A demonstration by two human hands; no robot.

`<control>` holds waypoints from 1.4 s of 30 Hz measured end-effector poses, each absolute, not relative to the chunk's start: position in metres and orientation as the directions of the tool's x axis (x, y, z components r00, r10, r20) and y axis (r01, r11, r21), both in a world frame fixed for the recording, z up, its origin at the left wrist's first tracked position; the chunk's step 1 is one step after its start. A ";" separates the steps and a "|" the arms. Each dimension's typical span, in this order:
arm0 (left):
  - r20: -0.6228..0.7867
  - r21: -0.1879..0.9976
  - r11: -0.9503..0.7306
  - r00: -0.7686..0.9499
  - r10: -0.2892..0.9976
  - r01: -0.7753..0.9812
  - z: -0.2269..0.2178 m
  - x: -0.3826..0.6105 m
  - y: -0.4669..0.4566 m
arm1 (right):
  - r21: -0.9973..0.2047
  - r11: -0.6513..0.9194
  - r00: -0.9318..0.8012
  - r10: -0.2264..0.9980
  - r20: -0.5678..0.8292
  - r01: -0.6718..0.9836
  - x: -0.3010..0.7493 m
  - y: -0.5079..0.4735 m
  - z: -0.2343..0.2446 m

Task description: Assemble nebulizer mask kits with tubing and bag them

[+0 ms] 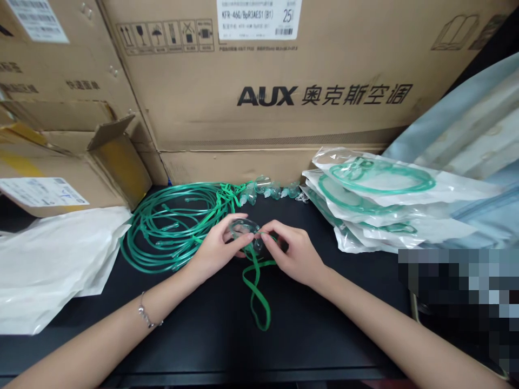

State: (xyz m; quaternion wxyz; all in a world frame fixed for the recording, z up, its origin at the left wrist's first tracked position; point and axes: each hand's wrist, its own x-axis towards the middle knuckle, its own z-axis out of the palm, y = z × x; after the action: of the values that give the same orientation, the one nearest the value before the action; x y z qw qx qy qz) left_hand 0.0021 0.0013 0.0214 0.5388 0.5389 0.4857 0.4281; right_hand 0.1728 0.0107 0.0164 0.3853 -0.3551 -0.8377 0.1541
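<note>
Over the middle of the black table, my left hand (221, 243) is closed around a clear, green-tinted oxygen mask (243, 228). My right hand (294, 251) faces it, thumb and fingertips pinching the green elastic strap (261, 310) close to the mask's edge. From there the strap hangs in a loop towards me. Part of the mask is covered by my fingers. Left of my left hand lie coils of green tubing (162, 229), with more green straps bunched at their right end. Further clear masks (265, 186) sit behind my hands.
Stacked packets with green tubing (377, 183) lie on the right. White empty-looking bags (52, 265) lie on the left, before an open cardboard box (60, 156). A large carton (275, 70) closes off the back of the black table (203, 335). Light-blue fabric (478, 124) hangs right.
</note>
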 end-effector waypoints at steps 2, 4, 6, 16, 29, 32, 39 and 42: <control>-0.061 0.997 0.049 0.219 0.974 0.061 0.021 0.002 0.000 | -0.509 0.702 -0.427 0.710 0.561 0.499 0.173 0.011 0.017; -0.063 0.997 0.049 0.233 0.970 0.066 0.020 0.002 -0.002 | -0.483 0.696 -0.418 0.711 0.565 0.531 0.173 0.012 0.016; -0.061 0.997 0.048 0.221 0.973 0.061 0.018 0.001 -0.002 | -0.476 0.676 -0.414 0.729 0.545 0.562 0.174 0.013 0.016; -0.036 0.996 0.023 0.163 0.986 0.083 0.016 0.001 -0.001 | -0.488 0.694 -0.474 0.719 0.508 0.529 0.176 0.013 0.019; 0.033 0.982 -0.071 0.212 0.977 0.174 0.016 0.001 -0.003 | -0.496 0.687 -0.484 0.727 0.487 0.532 0.175 0.013 0.021; 0.076 0.961 -0.140 0.259 0.963 0.238 0.016 0.000 -0.002 | -0.501 0.688 -0.488 0.726 0.485 0.525 0.176 0.014 0.022; 0.136 0.940 -0.219 0.302 0.943 0.260 0.015 -0.002 -0.002 | -0.507 0.696 -0.500 0.718 0.483 0.509 0.177 0.015 0.021; 0.123 0.948 -0.204 0.309 0.943 0.245 0.016 -0.002 -0.003 | -0.521 0.684 -0.488 0.729 0.480 0.510 0.178 0.015 0.022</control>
State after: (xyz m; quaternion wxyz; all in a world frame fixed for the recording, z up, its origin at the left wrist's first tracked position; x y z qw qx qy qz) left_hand -0.0020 -0.0030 0.0156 0.4504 0.6721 0.4419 0.3875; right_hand 0.1779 0.0153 0.0217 0.3501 -0.3653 -0.8482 0.1565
